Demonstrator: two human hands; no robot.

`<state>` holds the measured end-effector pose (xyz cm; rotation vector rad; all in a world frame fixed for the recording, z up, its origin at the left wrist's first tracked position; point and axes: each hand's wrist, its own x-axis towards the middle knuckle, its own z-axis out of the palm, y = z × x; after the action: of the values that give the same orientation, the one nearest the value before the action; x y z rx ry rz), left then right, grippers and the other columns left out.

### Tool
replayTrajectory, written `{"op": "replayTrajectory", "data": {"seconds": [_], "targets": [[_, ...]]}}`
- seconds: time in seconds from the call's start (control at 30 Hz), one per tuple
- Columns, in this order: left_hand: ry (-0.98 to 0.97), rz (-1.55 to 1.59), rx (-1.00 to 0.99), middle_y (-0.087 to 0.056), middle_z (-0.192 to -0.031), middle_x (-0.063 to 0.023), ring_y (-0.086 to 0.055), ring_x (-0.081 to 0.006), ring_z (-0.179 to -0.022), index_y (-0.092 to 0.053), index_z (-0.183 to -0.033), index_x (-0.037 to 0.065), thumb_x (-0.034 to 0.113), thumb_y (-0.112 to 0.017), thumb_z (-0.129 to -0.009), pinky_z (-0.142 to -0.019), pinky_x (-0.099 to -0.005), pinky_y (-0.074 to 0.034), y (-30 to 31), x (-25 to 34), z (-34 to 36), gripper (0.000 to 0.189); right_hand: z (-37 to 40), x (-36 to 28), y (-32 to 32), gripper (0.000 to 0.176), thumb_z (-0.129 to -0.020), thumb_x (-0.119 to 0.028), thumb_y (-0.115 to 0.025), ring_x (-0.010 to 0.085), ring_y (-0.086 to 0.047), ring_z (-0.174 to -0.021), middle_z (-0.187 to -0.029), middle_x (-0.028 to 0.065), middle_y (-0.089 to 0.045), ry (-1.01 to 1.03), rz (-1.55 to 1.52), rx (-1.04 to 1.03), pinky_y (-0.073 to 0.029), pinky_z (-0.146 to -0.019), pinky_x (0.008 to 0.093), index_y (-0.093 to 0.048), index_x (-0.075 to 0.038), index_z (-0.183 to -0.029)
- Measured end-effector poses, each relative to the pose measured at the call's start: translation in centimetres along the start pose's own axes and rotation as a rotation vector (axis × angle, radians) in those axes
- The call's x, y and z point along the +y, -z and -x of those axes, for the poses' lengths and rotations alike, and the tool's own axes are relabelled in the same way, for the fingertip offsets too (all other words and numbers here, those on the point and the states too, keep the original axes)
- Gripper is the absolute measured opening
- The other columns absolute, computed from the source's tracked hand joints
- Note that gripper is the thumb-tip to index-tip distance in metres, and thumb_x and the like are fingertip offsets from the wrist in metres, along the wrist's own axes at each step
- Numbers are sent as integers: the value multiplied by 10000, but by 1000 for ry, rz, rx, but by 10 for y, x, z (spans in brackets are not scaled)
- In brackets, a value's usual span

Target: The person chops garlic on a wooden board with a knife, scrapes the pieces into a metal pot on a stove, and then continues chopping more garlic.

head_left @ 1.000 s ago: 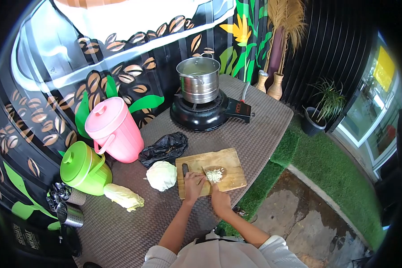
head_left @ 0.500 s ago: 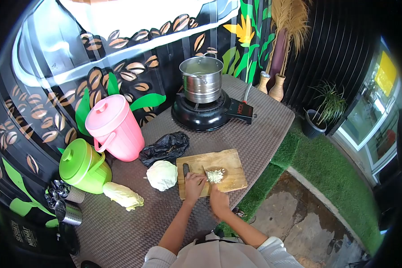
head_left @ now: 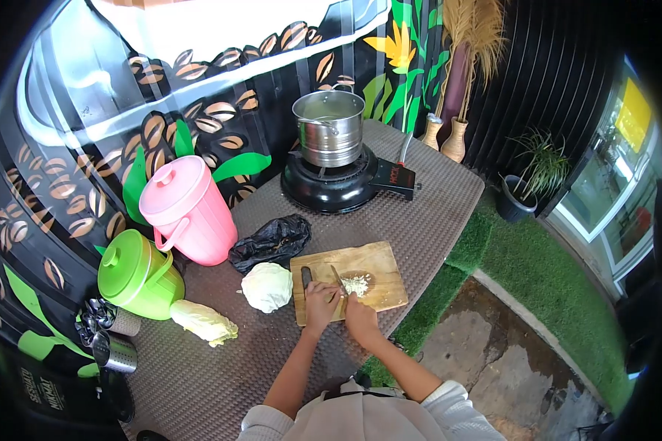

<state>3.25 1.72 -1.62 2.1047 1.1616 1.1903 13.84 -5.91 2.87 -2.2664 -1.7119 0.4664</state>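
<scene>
On a wooden cutting board (head_left: 387,273) lies a small heap of finely chopped pale pieces (head_left: 356,285). My right hand (head_left: 360,320) is closed round the handle of a knife (head_left: 337,276), whose blade points away from me beside the heap. My left hand (head_left: 321,306) rests on the board left of the blade, fingers pressed together; what they hold, if anything, is too small to name. A dark handle (head_left: 306,276) lies on the board just beyond my left hand. Left of the board sits a round pale cabbage (head_left: 267,287).
A metal pot (head_left: 330,132) stands on a black stove (head_left: 328,185) at the back. A black plastic bag (head_left: 272,241), pink jug (head_left: 191,213), green jug (head_left: 141,275), leafy vegetable (head_left: 204,322) and metal holder (head_left: 115,351) are on the table (head_left: 221,382).
My right hand and the knife have shifted slightly up and toward the chopped heap. My left hand stays in nearly the same place. The view has moved a little.
</scene>
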Motion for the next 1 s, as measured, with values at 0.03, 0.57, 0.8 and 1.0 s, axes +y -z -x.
{"op": "replayTrajectory", "data": {"seconds": [0.03,0.57,0.8,1.0], "targets": [[-1,-6,8,-677,-860,-59,-546,-252,-917,-723,-810,44,106,-718,-742,-856,-363,-405,0,1,-1,92,-6,3,0,181,-883,-109,-464,348,-681,-721,-756,201,-666,33,32,-7,-553,-654,419,-464,20,-1009],[8,-63,18,-675,-858,-93,-565,-264,-852,-727,-857,52,73,-701,-761,-789,-358,-441,2,5,1,102,-2,-5,20,193,-892,-121,-456,374,-673,-726,-757,233,-656,34,46,-59,-547,-636,442,-445,23,-1020],[19,50,13,-684,-835,-106,-604,-277,-808,-705,-909,31,62,-685,-764,-765,-365,-461,6,9,0,149,4,-3,-17,185,-876,-113,-473,360,-676,-725,-760,219,-661,-29,49,18,-551,-639,428,-459,24,-1000],[15,81,28,-680,-811,-116,-616,-274,-769,-710,-897,22,47,-694,-753,-710,-358,-492,9,12,0,147,-7,2,16,175,-868,-95,-473,356,-676,-690,-743,208,-658,129,98,-7,-553,-605,414,-454,20,-999]]}}
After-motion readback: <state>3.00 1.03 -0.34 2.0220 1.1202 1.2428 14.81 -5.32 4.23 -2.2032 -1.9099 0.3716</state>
